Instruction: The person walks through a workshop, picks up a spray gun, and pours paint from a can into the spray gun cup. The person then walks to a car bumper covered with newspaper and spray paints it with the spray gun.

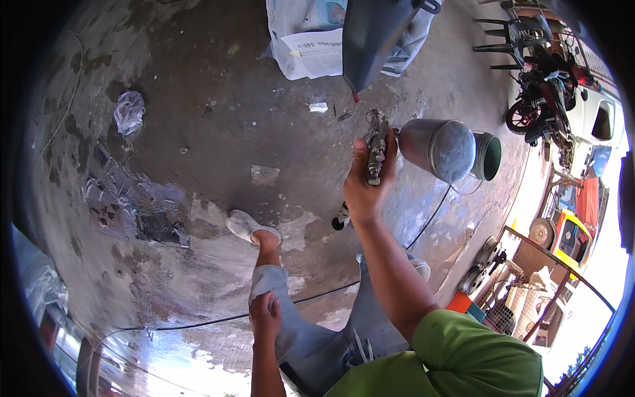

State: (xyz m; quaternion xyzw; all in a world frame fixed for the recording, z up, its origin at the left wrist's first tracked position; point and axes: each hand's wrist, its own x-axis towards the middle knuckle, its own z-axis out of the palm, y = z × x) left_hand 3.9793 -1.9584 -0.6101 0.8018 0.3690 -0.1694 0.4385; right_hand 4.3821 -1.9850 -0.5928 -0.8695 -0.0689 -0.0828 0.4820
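My right hand point(365, 188) is wrapped round a metal spray gun point(377, 149), held out over the floor. Its grey metal cup point(436, 147) sticks out to the right of my fingers. Below the hand, a fitting with a dark end point(341, 218) shows at the gun's lower end. Beyond the gun, a dark grey pointed panel point(376, 40) with a small red tip stands apart from it. My left hand point(264, 316) rests on my left leg with nothing in it, its fingers loosely bent and slightly apart.
Printed sheeting point(305, 49) covers a support under the panel. A green-lined can point(489, 157) stands behind the cup. A black hose point(218, 322) crosses the floor by my legs. Crumpled plastic point(129, 111) lies left. A motorcycle point(546, 102), chairs point(519, 43) and a mesh cart point(512, 291) stand right.
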